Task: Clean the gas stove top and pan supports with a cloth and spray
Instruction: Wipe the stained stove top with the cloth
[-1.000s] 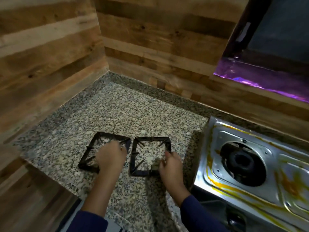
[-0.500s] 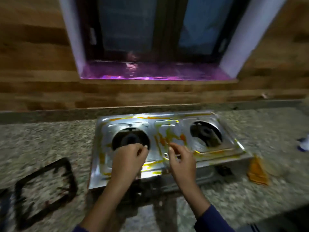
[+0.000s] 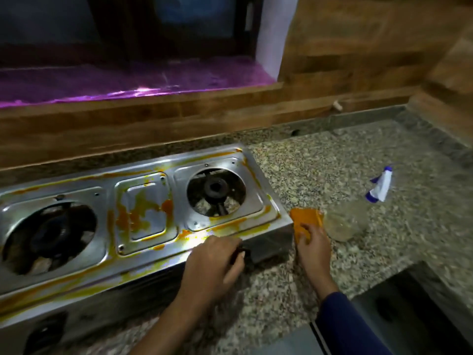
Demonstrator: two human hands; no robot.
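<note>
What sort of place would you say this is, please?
Most likely a home kitchen: a two-burner steel gas stove, smeared orange, sits on a speckled granite counter below a window, and the right hand grips an orange cloth beside a spray bottle.

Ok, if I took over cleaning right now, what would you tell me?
Left hand: rests at the stove's front edge; grip unclear.
Right hand: grips the orange cloth beside the stove.
Spray bottle: lies on the counter, right of the cloth.
Done: pan supports are off the burners, out of view.
Left: spray and wipe the orange stains, clean the supports.
</note>
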